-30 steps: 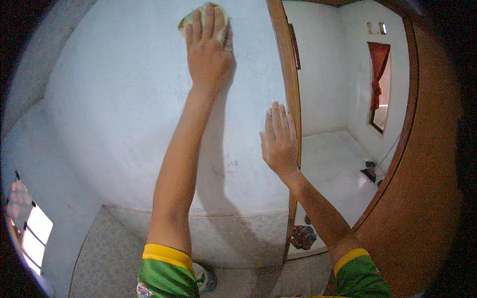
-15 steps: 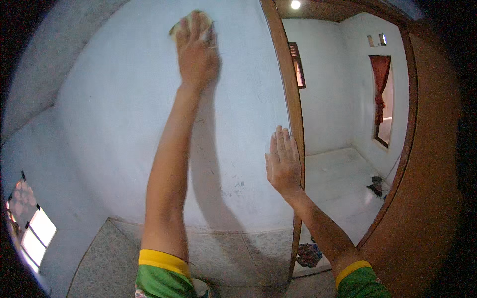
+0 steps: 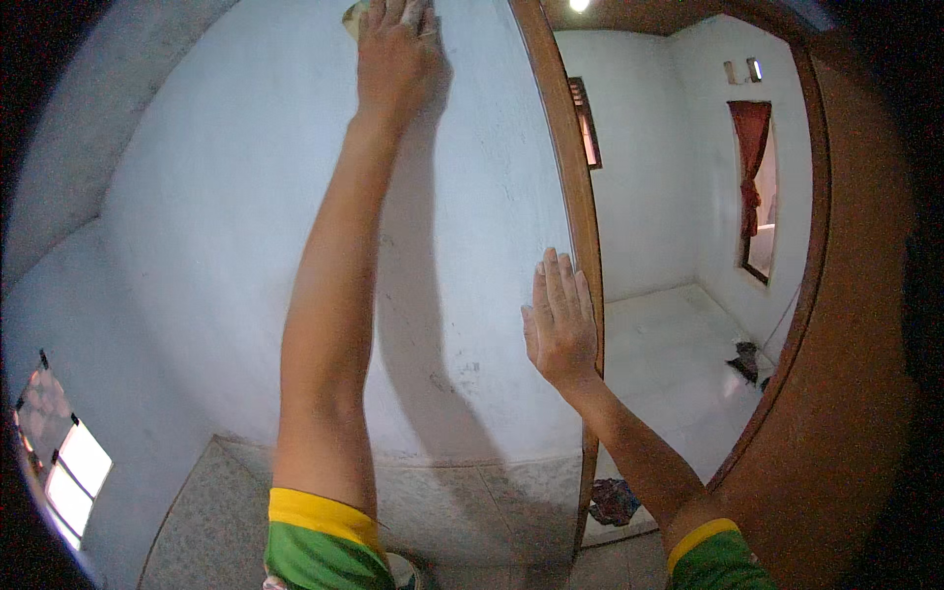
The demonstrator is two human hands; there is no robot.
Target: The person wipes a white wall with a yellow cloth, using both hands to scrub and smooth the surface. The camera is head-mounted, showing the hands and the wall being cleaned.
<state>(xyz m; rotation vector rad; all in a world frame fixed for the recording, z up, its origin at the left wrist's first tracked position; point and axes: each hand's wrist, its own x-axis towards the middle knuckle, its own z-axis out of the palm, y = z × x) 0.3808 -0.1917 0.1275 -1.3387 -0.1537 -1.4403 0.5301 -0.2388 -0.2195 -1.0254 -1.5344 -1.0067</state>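
Observation:
High on the pale blue wall (image 3: 231, 216), my left hand (image 3: 396, 67) presses a yellowish pad (image 3: 351, 20) flat to the surface. Only the pad's left edge shows past my fingers, and the picture's top edge cuts it off; I cannot tell if it is sponge or folded sheet. Lower down, my right hand (image 3: 562, 324) lies flat on the wall with fingers extended upward, its side against the brown wooden door frame (image 3: 559, 108). Pale dust coats those fingers. Dark scuffs (image 3: 470, 370) mark the wall between my arms.
Through the doorway on the right is a white-walled room with a red curtain (image 3: 750, 147) and a dark bundle (image 3: 744, 364) on its tiled floor. A patterned cloth (image 3: 615, 501) lies by the threshold. Grey tiles (image 3: 433, 501) line the wall's foot. A bright window (image 3: 79, 470) is at far left.
My left hand has slid further up the wall with the pad, so its fingertips now reach the top of the view. The right hand stays in place.

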